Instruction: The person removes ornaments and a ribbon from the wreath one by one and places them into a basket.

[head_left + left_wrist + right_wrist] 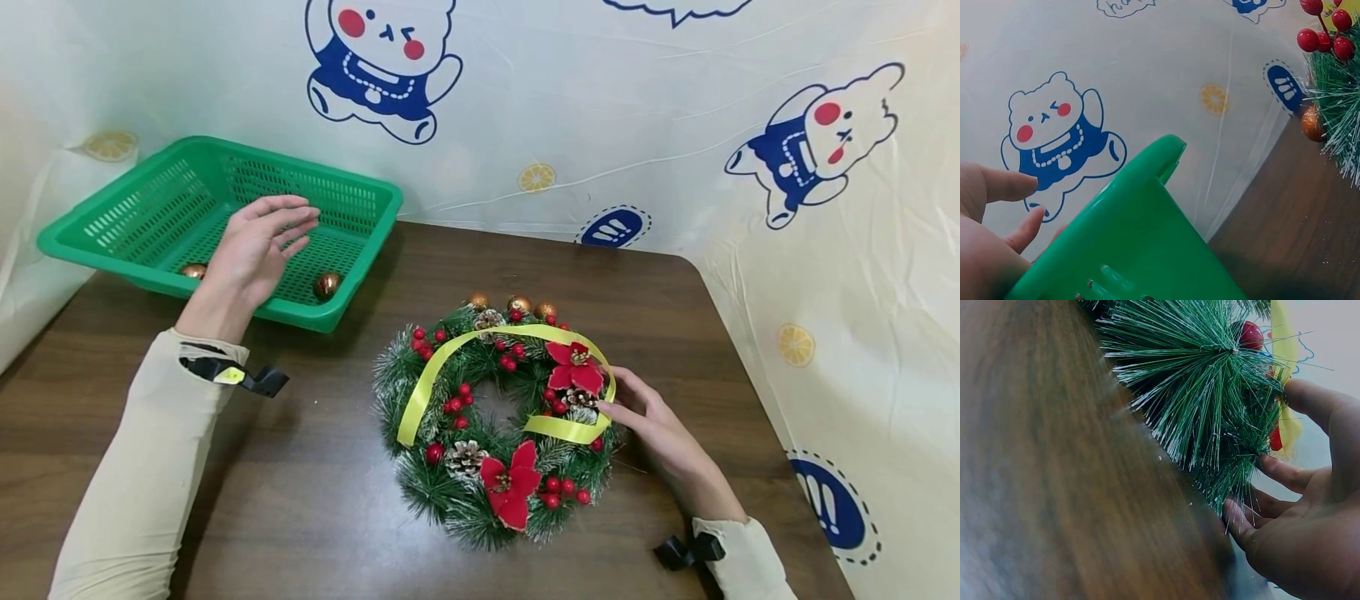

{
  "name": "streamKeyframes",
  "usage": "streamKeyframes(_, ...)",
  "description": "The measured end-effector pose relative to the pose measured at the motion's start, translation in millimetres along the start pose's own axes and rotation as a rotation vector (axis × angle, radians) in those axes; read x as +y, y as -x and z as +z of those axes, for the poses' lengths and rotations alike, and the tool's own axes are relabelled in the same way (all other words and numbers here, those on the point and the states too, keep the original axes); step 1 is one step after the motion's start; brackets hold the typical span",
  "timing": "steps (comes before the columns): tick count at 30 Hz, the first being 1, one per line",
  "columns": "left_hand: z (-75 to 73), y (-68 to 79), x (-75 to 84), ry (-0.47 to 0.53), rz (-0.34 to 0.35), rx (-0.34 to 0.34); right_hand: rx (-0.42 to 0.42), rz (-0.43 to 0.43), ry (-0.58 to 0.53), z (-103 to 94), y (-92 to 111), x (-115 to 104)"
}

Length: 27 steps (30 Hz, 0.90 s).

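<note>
Flat on the table (315, 483) lay the round wreath (495, 440), its yellow ribbon (517, 331) arched, one end aimed nearward, the other leftward! The left hand (257, 242) hung loose-fingered over the basket (300, 315); the right hand (667, 433), fingers spread, touched the wreath's right edge

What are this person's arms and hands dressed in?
Long, plain cream sleeves cover the arms. Each wrist carries a black band; the left one shows a small yellow-green patch. The left hand and right hand are ungloved.
</note>
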<state>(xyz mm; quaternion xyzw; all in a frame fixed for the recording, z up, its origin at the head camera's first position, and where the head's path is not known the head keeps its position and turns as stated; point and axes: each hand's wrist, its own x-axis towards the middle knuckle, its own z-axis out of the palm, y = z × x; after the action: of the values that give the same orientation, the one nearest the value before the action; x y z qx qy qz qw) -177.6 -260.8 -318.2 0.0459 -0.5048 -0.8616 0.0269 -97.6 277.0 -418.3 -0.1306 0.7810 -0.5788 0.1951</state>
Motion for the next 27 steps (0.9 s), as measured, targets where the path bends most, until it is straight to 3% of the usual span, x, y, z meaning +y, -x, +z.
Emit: streamKeyframes(27, 0.4, 0.2, -0.7, 0.046, 0.012, -0.09, 0.009, -0.007, 0.002, 1.0, 0.6, -2.1)
